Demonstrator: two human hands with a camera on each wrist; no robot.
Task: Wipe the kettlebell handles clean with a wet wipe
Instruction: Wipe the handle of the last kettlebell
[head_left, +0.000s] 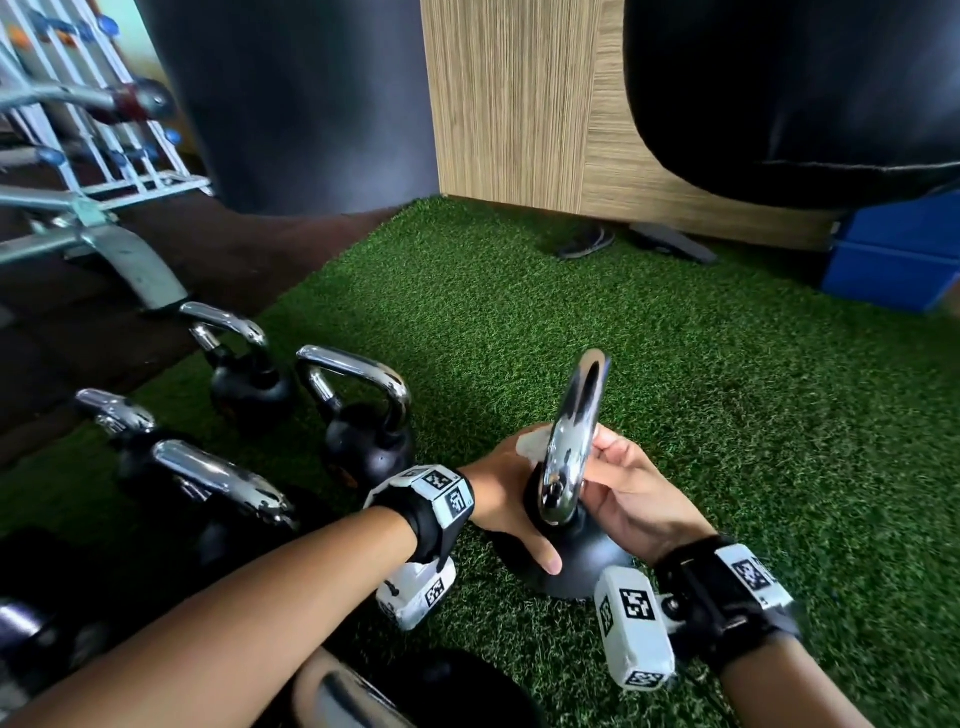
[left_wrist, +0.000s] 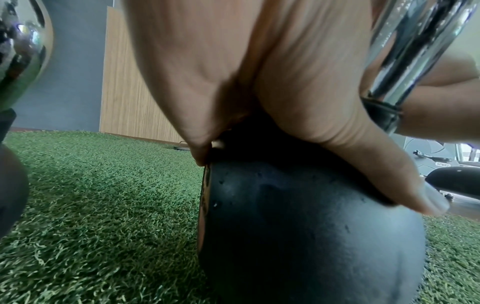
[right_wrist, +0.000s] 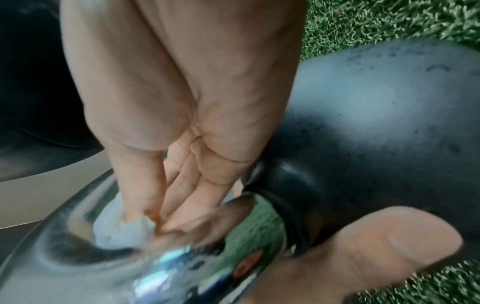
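Observation:
A black kettlebell (head_left: 582, 564) with a chrome handle (head_left: 574, 431) stands on green turf in front of me. My left hand (head_left: 498, 499) grips the top of the ball (left_wrist: 298, 236), thumb laid down its near side. My right hand (head_left: 628, 488) reaches into the handle loop from the right. Its thumb and fingers (right_wrist: 145, 195) pinch a crumpled white wet wipe (right_wrist: 119, 232) against the chrome handle (right_wrist: 78, 257). From the head camera, the wet wipe (head_left: 531, 448) peeks out left of the handle.
Several more chrome-handled kettlebells (head_left: 363, 415) stand in rows to the left on the turf (head_left: 727, 415). A wooden cabinet (head_left: 519, 104), a blue box (head_left: 893, 254) and sandals (head_left: 587, 241) lie beyond. A metal rack (head_left: 78, 156) stands far left.

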